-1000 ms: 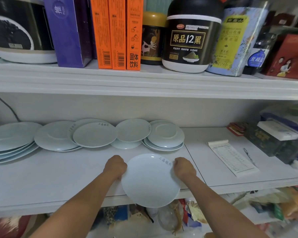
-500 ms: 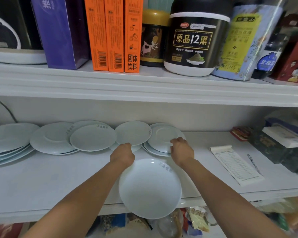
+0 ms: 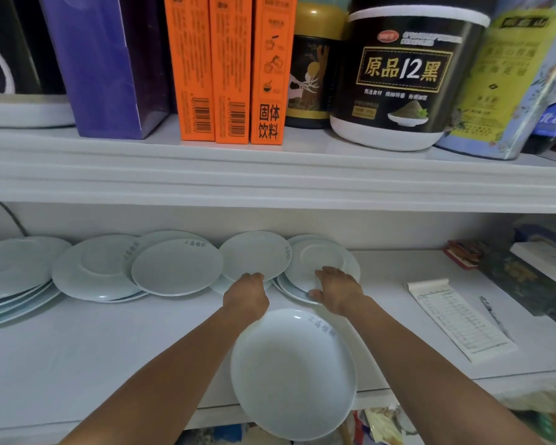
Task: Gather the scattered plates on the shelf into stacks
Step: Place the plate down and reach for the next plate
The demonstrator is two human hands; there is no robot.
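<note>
Celadon-glazed round ceramic plates on one white painted shelf (image 3: 77,364); sorting in hand.

1. Front plate (image 3: 292,370): pale celadon, shallow, with faint lettering at its far rim. It lies on the shelf between my forearms, its near part overhanging the shelf's front edge. Neither grip holds it.

2. Middle plate (image 3: 254,253): smaller, same glaze, near the back wall, resting on another plate beneath it. My left grip (image 3: 246,295) is at its near rim. The fingers are hidden behind the back of the hand, so I cannot tell whether they have closed.

3. Right-hand stack (image 3: 321,255): a few plates just beside the middle plate. My right grip (image 3: 336,292) lies on the top one with fingers fairly flat and thumb out at the near rim. It is wide and holds nothing.

4. Overlapping plates (image 3: 174,268) further left, and a larger stack (image 3: 13,268) at the frame's edge.

5. Lined notepad (image 3: 459,319): to the right, well apart from the plates.

Handling note, my judgement: the step looks like joining the middle plate to the right-hand stack. Lift it rather than drag it, since glaze slides on glaze. Steady the stack with the flat right grip and set the plate down centred, rim over rim. The overhanging front plate is the hazard, so keep forearms clear of it and move it inward early.
</note>
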